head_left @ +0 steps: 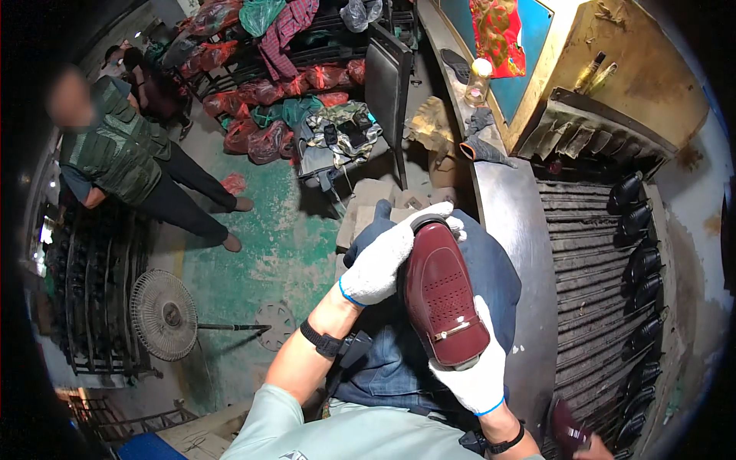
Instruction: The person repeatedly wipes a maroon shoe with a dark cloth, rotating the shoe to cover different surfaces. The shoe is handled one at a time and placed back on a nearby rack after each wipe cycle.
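Note:
A dark red leather shoe [441,284] with rows of small perforations and a metal bar across it is held over my lap. My left hand [377,264], in a white knit glove with a blue edge, grips its far end from the left, where a black rim shows. Around the near end and right side closes my right hand [479,379], gloved the same way. The shoe's underside is hidden by my hands and its own body.
On my right runs a metal ledge [512,222] beside a conveyor of dark bars [586,307] bearing several black shoes [644,264]. Another person's hand [594,448] holds a dark red shoe [567,425]. A fan [165,314] and a standing person [115,146] are at left.

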{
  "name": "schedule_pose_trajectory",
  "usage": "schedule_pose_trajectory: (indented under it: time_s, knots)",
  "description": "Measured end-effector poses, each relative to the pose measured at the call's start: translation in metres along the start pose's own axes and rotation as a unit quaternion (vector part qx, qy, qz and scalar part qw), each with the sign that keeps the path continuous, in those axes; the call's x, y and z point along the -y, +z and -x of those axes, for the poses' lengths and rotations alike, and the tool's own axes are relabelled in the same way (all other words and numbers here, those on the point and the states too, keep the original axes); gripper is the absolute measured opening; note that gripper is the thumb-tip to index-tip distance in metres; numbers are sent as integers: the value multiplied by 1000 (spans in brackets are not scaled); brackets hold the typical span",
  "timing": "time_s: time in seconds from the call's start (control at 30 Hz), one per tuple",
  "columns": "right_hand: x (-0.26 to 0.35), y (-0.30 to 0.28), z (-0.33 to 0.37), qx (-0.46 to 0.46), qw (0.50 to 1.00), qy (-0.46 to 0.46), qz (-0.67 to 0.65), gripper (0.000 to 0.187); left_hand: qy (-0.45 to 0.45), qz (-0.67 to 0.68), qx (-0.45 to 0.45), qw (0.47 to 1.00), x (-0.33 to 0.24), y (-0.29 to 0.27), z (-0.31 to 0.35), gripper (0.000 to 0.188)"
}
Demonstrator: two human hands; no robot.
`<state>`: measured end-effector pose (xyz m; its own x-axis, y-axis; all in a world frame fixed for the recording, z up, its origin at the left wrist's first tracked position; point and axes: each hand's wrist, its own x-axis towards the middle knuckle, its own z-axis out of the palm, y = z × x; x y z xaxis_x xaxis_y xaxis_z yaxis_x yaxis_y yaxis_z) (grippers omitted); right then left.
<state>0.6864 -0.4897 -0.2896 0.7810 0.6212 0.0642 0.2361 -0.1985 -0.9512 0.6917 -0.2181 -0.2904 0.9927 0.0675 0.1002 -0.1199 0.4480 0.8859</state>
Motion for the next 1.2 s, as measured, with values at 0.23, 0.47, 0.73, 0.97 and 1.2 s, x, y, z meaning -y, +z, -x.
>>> schedule_pose_trajectory:
  time_s: [0.23, 0.47, 0.73, 0.97, 1.2]
  knots:
    - [-2, 0, -3, 4, 1000, 9, -10, 105, 2, 27, -3, 1000, 1, 1, 0, 66]
    - [-4, 1, -6, 5, 1000, 13, 1, 105, 40, 12, 20, 999, 4, 3, -2, 83]
    - [-9, 8, -8, -14, 1000, 16, 17, 104, -39, -56, -58, 996, -11, 17, 0, 96]
    - [-13, 11, -14, -20, 999, 40, -17, 105, -48, -29, -81, 995, -6, 18, -4, 96]
    - [-20, 13, -16, -39, 999, 21, 18, 105, -25, -80, -98, 992, -7, 11, -7, 87]
